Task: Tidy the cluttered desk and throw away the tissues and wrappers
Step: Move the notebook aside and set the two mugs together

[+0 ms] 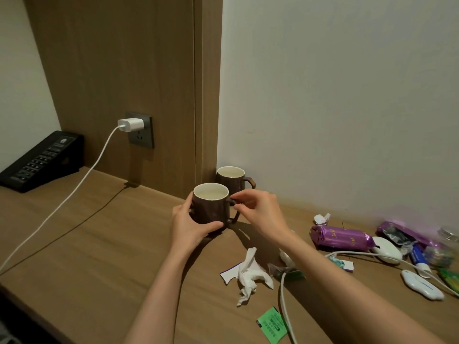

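Note:
A brown mug (211, 207) with a white inside stands on the wooden desk (87, 244), in front of a second brown mug (232, 180) in the wall corner. My left hand (190, 225) wraps the near mug's left side and base. My right hand (260, 211) pinches its handle. A crumpled white tissue (249, 275) lies just right of my left forearm, over a torn white paper scrap (229, 273). A green wrapper (272, 325) lies near the front edge. A purple snack packet (340, 238) and a small crumpled wrapper (321, 218) lie to the right.
A black desk phone (41, 161) sits at the far left. A white charger (130, 124) is plugged into the wall socket, and its cable (64, 202) trails across the desk. A white mouse (386, 249), a white gadget (422, 285), cables and more wrappers crowd the right side.

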The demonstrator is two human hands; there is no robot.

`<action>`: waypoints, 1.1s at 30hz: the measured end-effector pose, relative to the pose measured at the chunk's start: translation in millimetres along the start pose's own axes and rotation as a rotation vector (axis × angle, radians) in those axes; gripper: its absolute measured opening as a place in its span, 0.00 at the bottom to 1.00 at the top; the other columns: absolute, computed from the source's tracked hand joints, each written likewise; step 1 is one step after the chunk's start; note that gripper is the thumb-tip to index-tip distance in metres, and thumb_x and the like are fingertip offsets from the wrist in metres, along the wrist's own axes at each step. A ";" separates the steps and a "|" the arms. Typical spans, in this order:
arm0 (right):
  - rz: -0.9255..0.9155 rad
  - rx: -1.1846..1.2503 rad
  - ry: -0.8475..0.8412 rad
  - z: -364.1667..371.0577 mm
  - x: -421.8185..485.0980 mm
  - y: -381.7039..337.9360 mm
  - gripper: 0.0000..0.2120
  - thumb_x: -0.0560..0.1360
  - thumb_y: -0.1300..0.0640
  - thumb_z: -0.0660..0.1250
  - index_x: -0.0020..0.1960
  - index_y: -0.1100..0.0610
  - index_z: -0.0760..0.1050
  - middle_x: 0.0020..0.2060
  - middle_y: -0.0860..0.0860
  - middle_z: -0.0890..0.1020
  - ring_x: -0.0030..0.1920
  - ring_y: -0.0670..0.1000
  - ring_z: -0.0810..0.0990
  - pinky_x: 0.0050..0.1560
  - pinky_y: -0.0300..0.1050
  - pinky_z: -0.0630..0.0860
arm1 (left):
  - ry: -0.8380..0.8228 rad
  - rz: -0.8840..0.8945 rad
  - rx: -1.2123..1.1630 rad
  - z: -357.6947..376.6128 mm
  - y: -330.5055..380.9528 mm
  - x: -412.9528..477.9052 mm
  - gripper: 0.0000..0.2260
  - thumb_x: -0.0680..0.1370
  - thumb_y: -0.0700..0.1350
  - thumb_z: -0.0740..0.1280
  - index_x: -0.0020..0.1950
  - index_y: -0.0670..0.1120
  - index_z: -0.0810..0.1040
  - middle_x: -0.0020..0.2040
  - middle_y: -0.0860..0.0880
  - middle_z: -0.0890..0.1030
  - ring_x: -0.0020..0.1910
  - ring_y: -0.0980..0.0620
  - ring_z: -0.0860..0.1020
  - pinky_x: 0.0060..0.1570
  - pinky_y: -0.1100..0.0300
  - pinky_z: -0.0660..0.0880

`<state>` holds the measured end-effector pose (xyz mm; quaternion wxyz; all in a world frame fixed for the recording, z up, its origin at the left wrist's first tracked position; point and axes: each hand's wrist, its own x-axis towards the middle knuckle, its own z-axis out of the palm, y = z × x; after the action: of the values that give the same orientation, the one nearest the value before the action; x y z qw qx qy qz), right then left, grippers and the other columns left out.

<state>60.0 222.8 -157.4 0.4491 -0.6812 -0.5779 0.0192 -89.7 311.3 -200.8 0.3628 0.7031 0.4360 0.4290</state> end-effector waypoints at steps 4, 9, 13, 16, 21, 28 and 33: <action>0.015 0.026 0.016 -0.7 8.2 9.6 0.10 0.75 0.58 0.70 0.55 0.51 0.82 0.47 0.47 0.84 0.45 0.41 0.80 0.44 0.28 0.74 | 0.068 -0.017 -0.001 8.7 3.5 0.5 0.43 0.59 0.51 0.81 0.71 0.51 0.66 0.65 0.46 0.70 0.62 0.48 0.73 0.58 0.52 0.74; 0.030 0.050 0.023 3.4 16.7 14.5 0.10 0.74 0.58 0.70 0.55 0.51 0.82 0.45 0.45 0.83 0.44 0.38 0.79 0.44 0.28 0.74 | 0.102 -0.029 -0.028 13.8 5.9 4.4 0.41 0.61 0.49 0.81 0.70 0.49 0.66 0.67 0.46 0.70 0.64 0.47 0.72 0.59 0.53 0.73; 0.025 0.050 0.035 4.3 19.8 18.2 0.10 0.75 0.57 0.70 0.55 0.51 0.82 0.44 0.44 0.82 0.45 0.40 0.79 0.45 0.31 0.75 | 0.116 -0.023 -0.013 16.8 5.1 5.7 0.41 0.62 0.50 0.80 0.70 0.49 0.66 0.67 0.46 0.71 0.63 0.48 0.72 0.58 0.54 0.73; 0.028 0.064 0.039 4.4 19.5 20.0 0.10 0.76 0.57 0.68 0.56 0.51 0.82 0.45 0.44 0.82 0.46 0.41 0.79 0.48 0.34 0.77 | 0.119 -0.021 0.004 18.7 5.0 6.8 0.41 0.62 0.51 0.80 0.71 0.49 0.66 0.67 0.47 0.71 0.64 0.48 0.72 0.58 0.54 0.73; 0.155 0.133 0.197 -2.3 29.8 33.5 0.11 0.79 0.55 0.64 0.59 0.52 0.80 0.53 0.47 0.82 0.48 0.42 0.78 0.48 0.37 0.76 | 0.123 -0.015 -0.005 20.5 3.8 8.1 0.42 0.61 0.51 0.80 0.71 0.49 0.66 0.67 0.47 0.71 0.63 0.48 0.72 0.59 0.54 0.72; 0.270 0.098 0.214 5.4 49.0 58.1 0.14 0.77 0.61 0.66 0.62 0.53 0.78 0.58 0.53 0.81 0.55 0.51 0.80 0.54 0.44 0.78 | 0.126 -0.009 -0.013 20.8 2.2 9.1 0.42 0.61 0.51 0.80 0.71 0.49 0.66 0.67 0.46 0.71 0.63 0.48 0.73 0.59 0.54 0.73; 0.296 0.150 0.267 9.8 56.3 67.6 0.12 0.76 0.64 0.67 0.57 0.55 0.81 0.52 0.54 0.84 0.49 0.49 0.82 0.52 0.48 0.81 | 0.142 -0.003 -0.008 21.0 4.9 8.2 0.42 0.61 0.50 0.80 0.71 0.49 0.67 0.66 0.47 0.71 0.62 0.48 0.73 0.57 0.56 0.72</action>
<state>125.4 278.7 -178.4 0.5634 -0.7197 -0.4039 0.0375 -66.9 314.3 -201.9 0.3341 0.6689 0.4599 0.4790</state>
